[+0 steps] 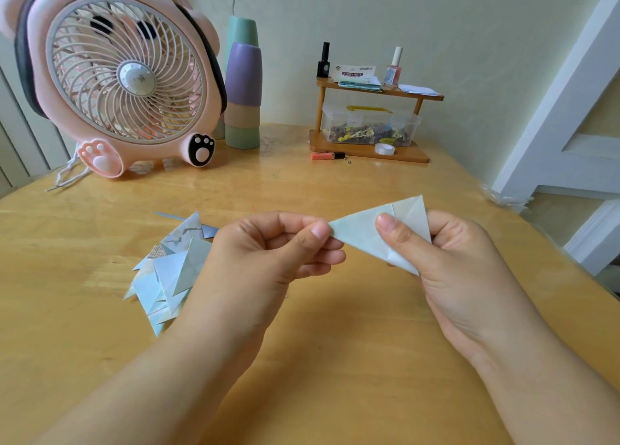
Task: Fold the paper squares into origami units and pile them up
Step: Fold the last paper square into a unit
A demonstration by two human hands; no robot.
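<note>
A pale blue-green folded paper unit (360,231), triangular with a pointed left tip, is held above the wooden table (335,327). My left hand (268,253) pinches its left tip between thumb and fingers. My right hand (459,263) grips its right part, thumb pressed on the front face and fingers curled behind. A pile of folded units (167,273) in blue, white and grey print lies on the table at the left, partly hidden behind my left hand.
A pink animal-shaped fan (124,75) stands at the back left beside stacked pastel cups (242,99). A small wooden shelf (372,119) at the back holds bottles, sticky notes and a clear box. An orange marker (327,156) lies before it.
</note>
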